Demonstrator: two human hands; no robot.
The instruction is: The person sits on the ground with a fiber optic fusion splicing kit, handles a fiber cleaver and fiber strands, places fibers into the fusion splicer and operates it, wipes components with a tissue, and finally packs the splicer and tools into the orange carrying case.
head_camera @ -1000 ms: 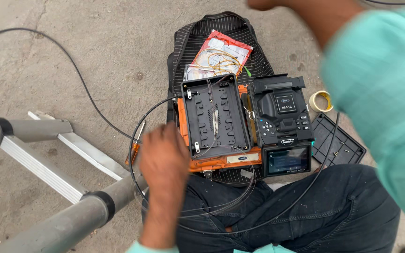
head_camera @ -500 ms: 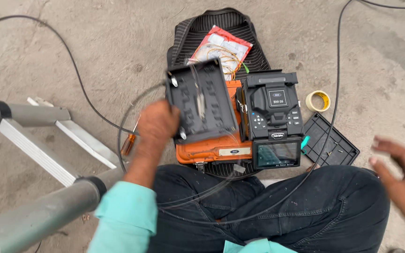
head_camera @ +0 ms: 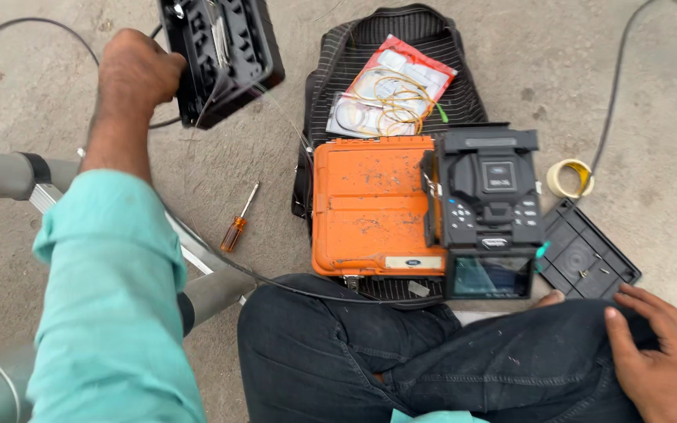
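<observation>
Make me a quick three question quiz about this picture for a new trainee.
1. True or false: the left hand holds the black tray up off the ground.
2. What does the right hand rest on? A) the orange case B) the person's knee C) the tape roll
3. Fill in: the screwdriver lies on the ground to the ____ of the orange case.

Key: 1 true; 2 B; 3 left.

Matt black plastic tray (head_camera: 225, 55), rough concrete floor (head_camera: 652, 102)
</observation>
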